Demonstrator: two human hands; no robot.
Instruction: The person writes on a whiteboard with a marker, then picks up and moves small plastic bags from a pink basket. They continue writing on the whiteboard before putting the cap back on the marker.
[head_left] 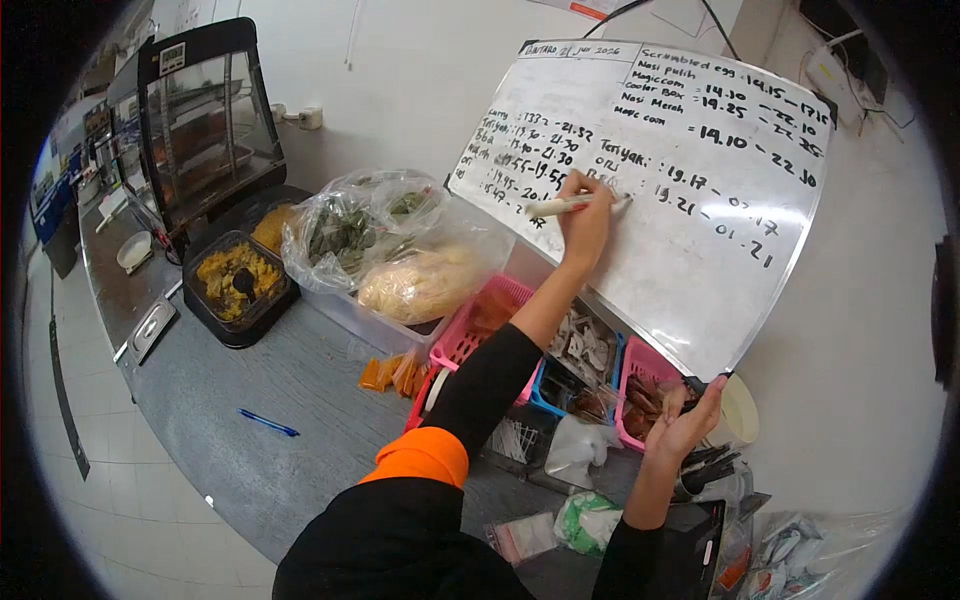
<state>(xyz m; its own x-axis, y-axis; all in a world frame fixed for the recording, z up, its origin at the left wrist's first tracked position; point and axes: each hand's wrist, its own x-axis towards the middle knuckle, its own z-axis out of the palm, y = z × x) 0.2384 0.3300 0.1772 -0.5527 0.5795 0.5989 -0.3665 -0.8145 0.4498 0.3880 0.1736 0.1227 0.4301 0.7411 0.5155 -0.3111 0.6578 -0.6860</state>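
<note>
My left hand (585, 222), below a black sleeve with an orange cuff, is closed around a white marker (558, 206). The marker's tip points right, at the middle of a tilted whiteboard (690, 290) covered in handwritten black names and times. At the board's lower black corner is my right hand (682, 425), its fingers bent around that corner. Pink baskets (468, 335) and a blue basket (545, 390) with small packets sit under the board, below my left forearm.
A plastic bag of green leaves (350, 225) and a bag of pale yellow food (420, 285) rest in a clear bin. Left of them stand a black container of yellow food (235, 280) and a glass display case (205, 120). A blue pen (268, 422) lies on the grey table (320, 470).
</note>
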